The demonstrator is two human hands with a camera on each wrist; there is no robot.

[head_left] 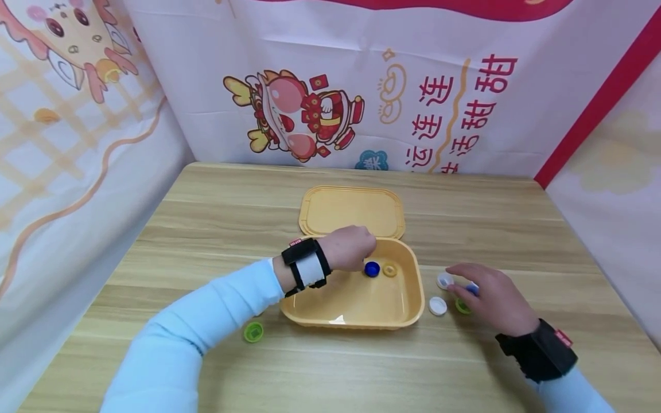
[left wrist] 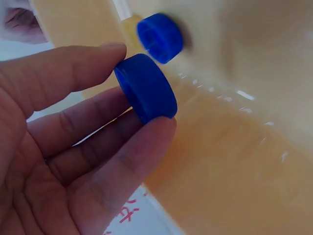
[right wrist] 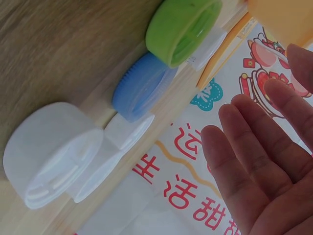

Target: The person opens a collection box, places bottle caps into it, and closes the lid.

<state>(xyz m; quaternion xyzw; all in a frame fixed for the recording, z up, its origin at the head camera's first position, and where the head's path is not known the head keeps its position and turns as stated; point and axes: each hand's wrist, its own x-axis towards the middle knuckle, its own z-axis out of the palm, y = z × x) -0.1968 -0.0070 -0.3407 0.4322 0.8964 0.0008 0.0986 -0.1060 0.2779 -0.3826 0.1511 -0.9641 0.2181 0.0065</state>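
My left hand [head_left: 348, 248] is over the yellow plastic box [head_left: 372, 304], pinching a blue bottle cap [left wrist: 149, 85] between thumb and fingertip. Inside the box lie another blue cap [head_left: 372, 269] and a yellow cap [head_left: 389, 269]. To the right of the box, my right hand [head_left: 493, 298] hovers above several caps on the table, its fingers loosely extended around nothing. Those include a white cap [head_left: 438, 306], a green cap [right wrist: 181, 29] and a lighter blue cap [right wrist: 142, 88]. In the head view the right hand partly covers them.
A yellow lid [head_left: 353, 211] lies flat behind the box on the wooden table [head_left: 217, 229]. One green cap [head_left: 253, 332] sits left of the box, near the left sleeve. A printed cloth [head_left: 330, 46] hangs behind the table.
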